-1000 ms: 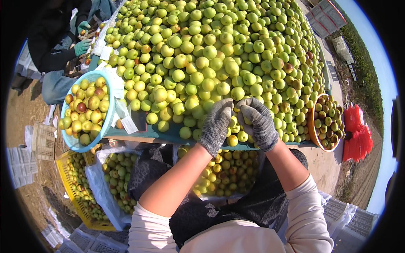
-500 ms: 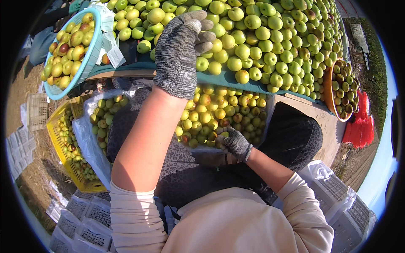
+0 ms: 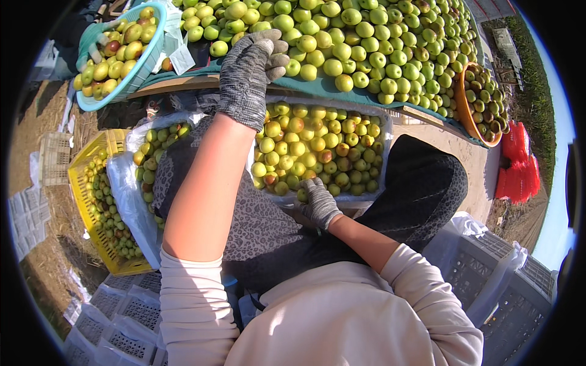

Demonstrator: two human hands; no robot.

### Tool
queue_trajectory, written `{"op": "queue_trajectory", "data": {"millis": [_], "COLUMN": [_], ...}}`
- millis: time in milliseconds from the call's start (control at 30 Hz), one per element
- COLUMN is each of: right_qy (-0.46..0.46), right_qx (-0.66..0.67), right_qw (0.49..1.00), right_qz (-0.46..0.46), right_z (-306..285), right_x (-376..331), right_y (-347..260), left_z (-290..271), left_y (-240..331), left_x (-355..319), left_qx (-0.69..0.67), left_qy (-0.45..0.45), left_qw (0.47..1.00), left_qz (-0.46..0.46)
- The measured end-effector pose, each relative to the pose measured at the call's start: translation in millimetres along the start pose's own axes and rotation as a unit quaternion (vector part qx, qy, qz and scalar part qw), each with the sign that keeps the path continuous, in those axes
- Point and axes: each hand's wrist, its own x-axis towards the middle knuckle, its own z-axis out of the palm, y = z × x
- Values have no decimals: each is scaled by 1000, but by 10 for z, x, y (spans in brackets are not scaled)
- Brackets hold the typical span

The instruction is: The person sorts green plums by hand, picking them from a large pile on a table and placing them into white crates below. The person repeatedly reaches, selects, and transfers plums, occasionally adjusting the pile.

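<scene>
My left hand (image 3: pixel 249 76), in a grey knit glove, is raised at the near edge of a heap of green jujubes (image 3: pixel 366 46). Its fingers are curled; whatever they may hold is hidden. Lower down, my right hand (image 3: pixel 320 204), gloved alike, closes its fingers on a green jujube (image 3: pixel 302 195). That hand is at the near edge of a plastic-lined crate (image 3: pixel 386 143), which lies between my knees and is filled with yellow-green jujubes (image 3: pixel 308 146), some with reddish-brown patches.
A blue basket (image 3: pixel 160 33) of jujubes tilts at far left, with another person's teal-gloved hand (image 3: pixel 91 46) at it. An orange bowl (image 3: pixel 462 100) stands right. A yellow crate (image 3: pixel 122 263) and plastic-lined jujubes (image 3: pixel 149 158) are left; grey crates (image 3: pixel 482 277) and red netting (image 3: pixel 519 171) are right.
The view has shifted a little. My right hand has moved left along the crate's near edge; my left hand stays curled by the heap. Another person's gloved hand has appeared at the blue basket.
</scene>
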Motion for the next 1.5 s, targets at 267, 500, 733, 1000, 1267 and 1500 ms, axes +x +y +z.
{"op": "queue_trajectory", "data": {"millis": [267,500,733,1000,1267,1500], "right_qy": [-37,-11,-62,51,349,156], "right_qx": [52,-1,-44,51,58,-249], "right_qw": [994,995,993,996,935,949], "right_qz": [89,103,85,60,-26,116], "right_z": [188,464,590,110,-1404,-2000], "right_x": [264,374,455,284,917,1869], "right_y": [-46,104,246,84,486,303], "left_z": [69,188,242,215,289,274], "left_y": [76,105,90,97,40,20], "left_x": [-30,-132,-163,-165,-123,-63], "left_qx": [29,57,62,67,61,49], "left_qy": [-19,-17,-8,4,60,79], "left_qw": [999,998,998,997,996,995], "left_qz": [-20,11,-2,-41,-14,-22]}}
